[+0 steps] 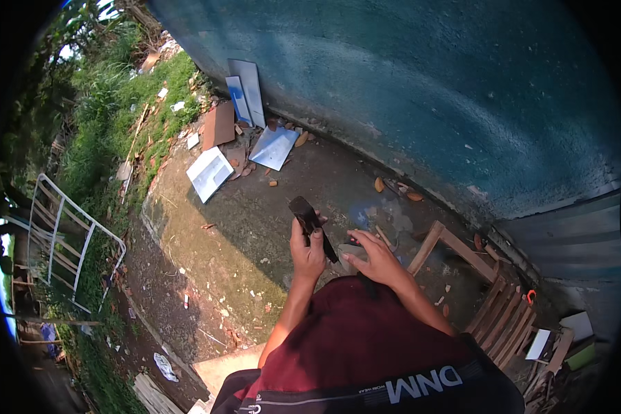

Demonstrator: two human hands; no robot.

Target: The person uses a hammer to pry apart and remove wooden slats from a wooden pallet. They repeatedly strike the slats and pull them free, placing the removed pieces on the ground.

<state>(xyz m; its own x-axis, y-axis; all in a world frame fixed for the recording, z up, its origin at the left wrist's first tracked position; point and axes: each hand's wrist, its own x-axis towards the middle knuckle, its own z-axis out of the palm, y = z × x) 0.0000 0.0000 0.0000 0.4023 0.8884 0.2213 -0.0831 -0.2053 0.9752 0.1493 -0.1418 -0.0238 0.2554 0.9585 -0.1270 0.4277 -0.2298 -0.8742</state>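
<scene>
My left hand (pixel 308 252) is closed round a dark, long, narrow object with a blocky upper end (pixel 303 206); its kind I cannot make out. It is tilted, with its lower end toward my body. Close by on the right is my right hand (pixel 375 258), its thumb and fingers apart and turned toward the object's lower end. A small greyish patch shows by the right thumb; whether it is a loose piece or the ground, I cannot tell. Both hands are in front of my dark red top (pixel 366 324).
A blue-green wall (pixel 407 83) runs along the far and right side. Bluish-white panels (pixel 210 172) and a brown board (pixel 219 124) lie near it. Wooden frames (pixel 455 252) and slats (pixel 498 321) stand at right. A white metal frame (pixel 83 241) leans at left by grass.
</scene>
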